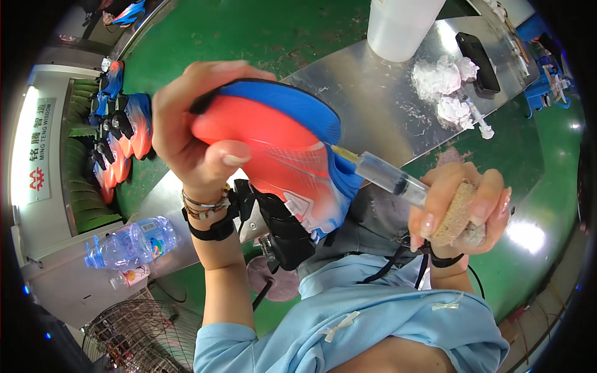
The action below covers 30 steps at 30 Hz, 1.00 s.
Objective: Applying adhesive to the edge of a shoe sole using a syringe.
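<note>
My left hand (196,127) grips a coral and blue sports shoe (273,140) by one end, thumb on the coral upper and fingers over the blue sole. The shoe is tipped on its side in the air. In my right hand (463,202) is a clear syringe (388,177), pointing left. Its yellow needle tip (344,153) is at the line where the coral part meets the blue; I cannot tell whether it touches. A tan, rough block (454,214) is also held between the right fingers. A black part (283,233) hangs below the shoe, partly hidden.
On the metal table (367,99) are a white container (401,28), crumpled white tissue (438,81) and a black box-like object (477,62). At left, more shoes (137,127) stand by a green-slatted rack (87,180). A plastic bottle (140,242) and a fan (140,339) are lower left.
</note>
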Available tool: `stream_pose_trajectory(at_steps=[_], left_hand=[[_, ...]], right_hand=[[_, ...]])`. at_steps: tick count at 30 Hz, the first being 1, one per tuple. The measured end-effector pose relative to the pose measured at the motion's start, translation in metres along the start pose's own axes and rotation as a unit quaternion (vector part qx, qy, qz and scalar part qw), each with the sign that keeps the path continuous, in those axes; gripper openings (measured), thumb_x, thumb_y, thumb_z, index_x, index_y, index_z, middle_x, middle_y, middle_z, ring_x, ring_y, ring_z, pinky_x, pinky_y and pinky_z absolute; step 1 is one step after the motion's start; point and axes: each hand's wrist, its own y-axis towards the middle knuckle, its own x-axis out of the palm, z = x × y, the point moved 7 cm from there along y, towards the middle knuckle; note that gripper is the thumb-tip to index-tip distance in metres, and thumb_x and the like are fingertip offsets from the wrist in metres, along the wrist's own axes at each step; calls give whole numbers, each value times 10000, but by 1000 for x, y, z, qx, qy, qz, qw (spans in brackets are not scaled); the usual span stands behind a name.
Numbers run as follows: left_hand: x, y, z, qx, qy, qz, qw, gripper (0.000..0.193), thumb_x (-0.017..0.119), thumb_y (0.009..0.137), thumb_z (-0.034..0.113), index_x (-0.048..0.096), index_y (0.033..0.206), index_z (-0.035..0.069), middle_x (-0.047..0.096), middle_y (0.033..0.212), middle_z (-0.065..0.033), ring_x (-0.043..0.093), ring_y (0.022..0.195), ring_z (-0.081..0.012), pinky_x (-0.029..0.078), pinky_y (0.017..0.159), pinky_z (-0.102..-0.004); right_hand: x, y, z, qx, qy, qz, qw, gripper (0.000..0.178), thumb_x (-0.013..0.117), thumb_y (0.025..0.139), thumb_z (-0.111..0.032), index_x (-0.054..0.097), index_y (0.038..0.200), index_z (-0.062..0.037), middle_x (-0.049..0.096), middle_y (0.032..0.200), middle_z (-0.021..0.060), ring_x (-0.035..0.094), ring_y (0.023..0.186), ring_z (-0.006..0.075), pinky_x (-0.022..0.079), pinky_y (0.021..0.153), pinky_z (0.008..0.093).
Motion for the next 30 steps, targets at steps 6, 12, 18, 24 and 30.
stream_pose_trajectory(at_steps=[6, 12, 18, 24, 30], left_hand=[[-17, -10, -7, 41, 105, 43, 993, 525, 482, 868, 476, 432, 1063, -9, 586, 861, -229, 608, 728, -297, 485, 629, -348], [-26, -13, -17, 21, 144, 55, 988, 484, 428, 899, 447, 430, 1044, -14, 566, 891, -228, 595, 786, -323, 475, 690, -367], [-36, -20, -29, -60, 150, 140, 977, 407, 457, 898, 395, 433, 1047, 17, 575, 949, -196, 564, 846, -231, 438, 798, -336], [-46, -17, -32, -87, 242, 171, 951, 385, 458, 894, 303, 458, 1155, 21, 429, 711, 38, 420, 664, -65, 350, 642, -195], [-55, -26, -60, -133, 203, 192, 951, 337, 441, 916, 272, 521, 1149, 43, 355, 700, 82, 271, 617, -14, 242, 562, -154]], right_hand=[[-4, -11, 28, 34, 11, 12, 999, 371, 234, 950, -373, 491, 879, -116, 524, 737, 243, 536, 447, 281, 477, 377, 337], [-11, -30, 51, 81, 47, 61, 994, 474, 249, 952, -398, 542, 900, -29, 548, 770, 246, 562, 545, 265, 485, 497, 334], [-19, -49, 58, 121, 76, 94, 985, 546, 269, 949, -423, 579, 917, 25, 570, 815, 240, 583, 614, 252, 473, 533, 315], [-24, -66, 60, 162, 59, 114, 978, 536, 279, 950, -409, 585, 933, 30, 573, 825, 237, 585, 598, 229, 466, 479, 284], [-32, -76, 58, 153, 26, 125, 980, 535, 282, 950, -370, 592, 909, 63, 578, 828, 249, 582, 577, 231, 474, 477, 291]])
